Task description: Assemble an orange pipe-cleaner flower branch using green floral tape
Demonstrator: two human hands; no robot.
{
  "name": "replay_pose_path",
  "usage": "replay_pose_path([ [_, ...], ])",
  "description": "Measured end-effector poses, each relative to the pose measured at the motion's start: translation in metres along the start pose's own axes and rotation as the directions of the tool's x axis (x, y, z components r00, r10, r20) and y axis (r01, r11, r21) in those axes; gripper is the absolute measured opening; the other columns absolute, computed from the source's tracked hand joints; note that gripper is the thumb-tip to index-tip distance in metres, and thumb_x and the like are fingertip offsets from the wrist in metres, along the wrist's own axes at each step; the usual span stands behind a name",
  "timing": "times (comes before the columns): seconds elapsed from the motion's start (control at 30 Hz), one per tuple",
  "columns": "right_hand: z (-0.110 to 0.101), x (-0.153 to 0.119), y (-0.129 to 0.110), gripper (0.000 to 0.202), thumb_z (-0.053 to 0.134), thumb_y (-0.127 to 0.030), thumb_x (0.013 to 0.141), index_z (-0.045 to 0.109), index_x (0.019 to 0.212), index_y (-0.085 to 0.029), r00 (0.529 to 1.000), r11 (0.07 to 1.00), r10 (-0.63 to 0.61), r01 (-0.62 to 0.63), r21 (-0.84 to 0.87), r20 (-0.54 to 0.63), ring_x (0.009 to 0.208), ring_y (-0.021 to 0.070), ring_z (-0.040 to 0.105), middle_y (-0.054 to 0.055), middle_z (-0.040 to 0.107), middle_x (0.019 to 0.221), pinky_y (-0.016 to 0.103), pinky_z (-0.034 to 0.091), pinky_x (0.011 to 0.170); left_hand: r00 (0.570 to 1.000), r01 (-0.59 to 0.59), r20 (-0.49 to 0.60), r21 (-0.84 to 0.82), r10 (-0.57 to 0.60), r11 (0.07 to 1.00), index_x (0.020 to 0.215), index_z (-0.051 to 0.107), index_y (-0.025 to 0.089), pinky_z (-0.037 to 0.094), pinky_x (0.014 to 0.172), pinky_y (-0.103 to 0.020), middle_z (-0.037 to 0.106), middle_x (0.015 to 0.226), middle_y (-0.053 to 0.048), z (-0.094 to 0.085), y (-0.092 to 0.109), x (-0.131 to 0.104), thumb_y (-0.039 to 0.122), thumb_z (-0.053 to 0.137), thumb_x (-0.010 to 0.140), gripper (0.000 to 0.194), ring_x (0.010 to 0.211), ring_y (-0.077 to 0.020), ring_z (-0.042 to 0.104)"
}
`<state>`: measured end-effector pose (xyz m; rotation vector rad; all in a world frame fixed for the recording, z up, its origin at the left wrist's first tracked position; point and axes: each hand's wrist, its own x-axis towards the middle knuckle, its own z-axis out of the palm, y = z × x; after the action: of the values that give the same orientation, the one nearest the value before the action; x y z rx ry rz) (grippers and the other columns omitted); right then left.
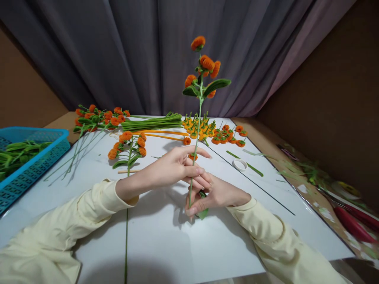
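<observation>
An upright flower stem (199,122) with several orange blooms (207,62) and green leaves (217,86) near its top stands between my hands. My left hand (174,165) pinches the stem between thumb and fingers. Lower down, my right hand (211,193) is closed around the stem's bottom part, its thumb pressed to it. A green piece (203,213) shows under my right hand; what it belongs to is partly hidden. Another orange flower stem (129,152) lies on the white board behind my left forearm.
At the left sits a blue basket (32,173) of green leaves. Behind are finished orange stems (103,118), a green stem bundle (152,123), yellow pieces (197,126) and loose orange blooms (225,135). A white tape roll (239,165) and red-handled tool (353,225) lie right.
</observation>
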<state>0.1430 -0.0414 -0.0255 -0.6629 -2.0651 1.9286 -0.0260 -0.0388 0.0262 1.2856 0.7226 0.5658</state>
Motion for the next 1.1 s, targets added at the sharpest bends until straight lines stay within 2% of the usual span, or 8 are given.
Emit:
replay_pose_path([
  [0.07,-0.001,0.001,0.0,0.025,0.075,-0.034,0.072,0.072,0.074,-0.009,0.999,0.999,0.027,-0.028,0.023,0.038,0.06,0.0113,0.061,0.006,0.07,0.068,0.021,0.049,0.055,1.0,-0.004,0.006,-0.003,0.004,1.0,0.121,0.05,0.012,0.054,0.061,-0.024,0.072,0.069,-0.006,-0.002,-0.004,-0.001,0.011,0.06,0.084,0.038,0.068,-0.0186,0.072],
  [0.23,-0.005,0.008,0.002,0.029,0.08,-0.037,0.064,0.073,0.072,-0.011,0.975,0.989,0.104,-0.122,0.083,0.196,0.057,0.0116,0.063,0.003,0.069,0.062,0.021,0.052,0.058,0.997,-0.023,0.075,-0.03,0.025,0.999,0.119,0.05,0.015,0.054,0.063,-0.024,0.074,0.079,-0.01,-0.006,-0.022,-0.007,0.022,0.062,0.086,0.036,0.075,-0.0212,0.072],
  [0.37,-0.007,0.015,0.004,0.028,0.08,-0.037,0.064,0.074,0.071,-0.011,0.957,0.992,0.09,-0.111,0.061,0.275,0.056,0.0112,0.063,0.003,0.069,0.059,0.02,0.051,0.057,0.997,-0.045,0.066,-0.057,0.048,0.997,0.125,0.047,0.016,0.055,0.065,-0.024,0.074,0.083,-0.01,-0.008,-0.032,-0.011,0.025,0.061,0.087,0.042,0.077,-0.0207,0.072],
  [0.6,-0.004,0.015,0.018,0.027,0.079,-0.033,0.067,0.072,0.075,-0.008,0.963,0.984,0.07,-0.11,0.143,0.26,0.057,0.0117,0.064,0.005,0.069,0.063,0.021,0.052,0.057,0.997,-0.077,0.026,-0.046,0.079,0.996,0.128,0.047,0.015,0.054,0.061,-0.022,0.074,0.075,-0.008,-0.014,-0.043,-0.011,0.026,0.062,0.086,0.047,0.072,-0.0196,0.072],
  [0.7,-0.002,0.013,0.021,0.023,0.077,-0.029,0.07,0.071,0.077,-0.008,0.97,0.976,0.108,-0.145,0.164,0.217,0.059,0.01,0.064,0.003,0.068,0.064,0.02,0.053,0.06,0.997,-0.072,-0.001,-0.075,0.072,0.995,0.127,0.047,0.014,0.054,0.062,-0.023,0.074,0.074,-0.008,-0.014,-0.048,-0.01,0.022,0.061,0.086,0.044,0.07,-0.0183,0.072],
  [0.8,-0.002,0.012,0.021,0.026,0.078,-0.031,0.069,0.071,0.082,-0.009,0.954,0.963,0.169,-0.213,0.163,0.249,0.061,0.0097,0.064,0.002,0.068,0.067,0.02,0.054,0.061,0.999,-0.039,0.018,-0.125,0.042,0.991,0.127,0.045,0.013,0.055,0.062,-0.026,0.074,0.076,-0.01,-0.013,-0.051,-0.009,0.021,0.061,0.085,0.045,0.071,-0.0201,0.072],
  [0.97,-0.004,0.012,0.012,0.027,0.076,-0.027,0.07,0.069,0.09,-0.01,0.939,0.974,0.213,-0.226,0.017,0.269,0.061,0.0093,0.062,0.001,0.067,0.069,0.019,0.052,0.058,0.998,-0.038,0.035,-0.154,0.043,0.987,0.125,0.045,0.013,0.054,0.059,-0.026,0.074,0.075,-0.01,-0.015,-0.054,-0.009,0.025,0.062,0.085,0.045,0.068,-0.0207,0.072],
  [1.1,-0.008,0.011,0.0,0.016,0.069,-0.026,0.076,0.067,0.072,-0.01,0.927,0.956,0.253,-0.198,-0.215,0.275,0.058,0.008,0.058,0.002,0.067,0.069,0.019,0.049,0.059,0.999,-0.049,-0.01,-0.101,0.048,0.994,0.124,0.047,0.013,0.053,0.06,-0.025,0.075,0.076,-0.011,-0.017,-0.054,-0.011,0.023,0.06,0.086,0.042,0.07,-0.0198,0.072],
])
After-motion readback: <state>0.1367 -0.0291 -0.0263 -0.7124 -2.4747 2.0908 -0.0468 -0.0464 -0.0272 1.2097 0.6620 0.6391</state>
